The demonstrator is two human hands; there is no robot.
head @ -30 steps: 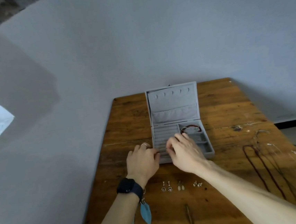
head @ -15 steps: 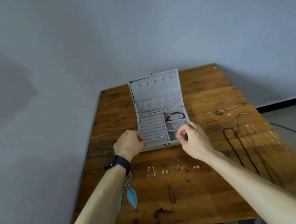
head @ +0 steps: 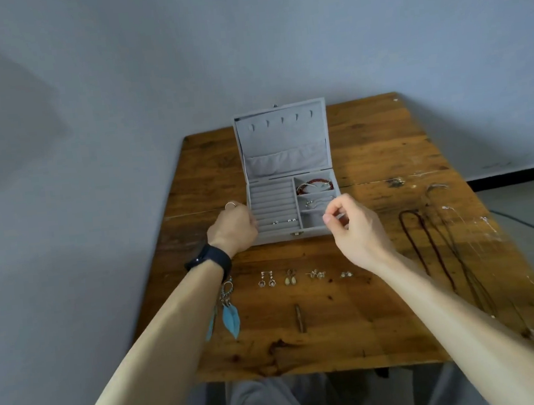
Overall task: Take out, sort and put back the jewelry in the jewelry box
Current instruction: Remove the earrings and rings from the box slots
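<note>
- Noted right hand (head: 356, 226) above the front right corner of the jewelry box (head: 282, 236), thumb and forefinger tips pinched close, other fingers curled.
- Cannot tell whether anything sits in that pinch: too small to resolve.
- Noted left hand (head: 233, 226) against the box's left wall near the front corner, fingers curled and holding it.
- Noted ring (head: 230, 205) on one finger of that hand and black wristband (head: 211, 260) on the wrist.
- Recorded box standing on the wooden table (head: 368, 147), toward the far edge, lid (head: 282, 142) upright and open, with a row of small hooks along its top and a pocket below.
- Logged ring rolls across the box's left half, with small studs (head: 282, 221) seated in a front row.
- Logged red bracelet (head: 314, 183) in the rear right compartment and silver pieces (head: 316, 202) in the middle right compartment.
- Front right compartment partly hidden by the right hand.
- Counted four earring pairs (head: 290, 279) in a row on the table just in front of the box, each apart from the next.
- Noted blue feather earrings (head: 232, 318) at the left end of that row, partly under the left forearm.
- Noted dark cord necklaces (head: 432, 242) laid lengthwise on the table's right side, well apart from the box.
</note>
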